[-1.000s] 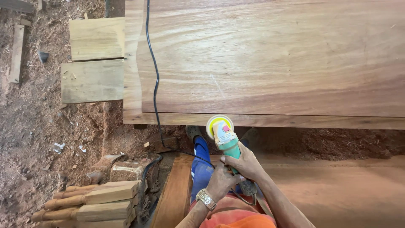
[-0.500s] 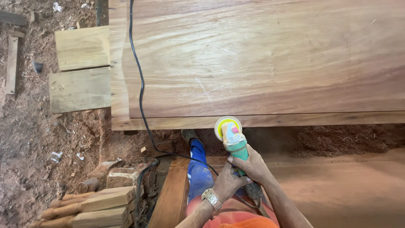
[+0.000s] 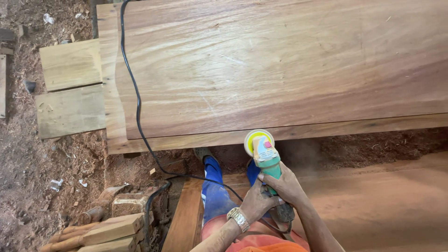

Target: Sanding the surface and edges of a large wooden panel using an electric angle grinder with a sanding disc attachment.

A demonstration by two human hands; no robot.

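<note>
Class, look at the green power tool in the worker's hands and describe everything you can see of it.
The angle grinder has a green plastic-looking body, a pale head with a pink button and a round yellow disc held against the near edge of the wooden slab. Both hands grip its rear: left hand, right hand. A black cable runs across the slab.

The big wooden slab [image 3: 280, 70] runs off the top and right edges of the frame, so its full length cannot be seen. The grinder [image 3: 265, 158] at lower centre has its rear body hidden under both hands [image 3: 275, 193], and its disc is partly behind the slab's edge. The black cord [image 3: 137, 107] leaves the top edge. The stacked wood blocks [image 3: 102, 231] at lower left are cut by the bottom edge.
</note>
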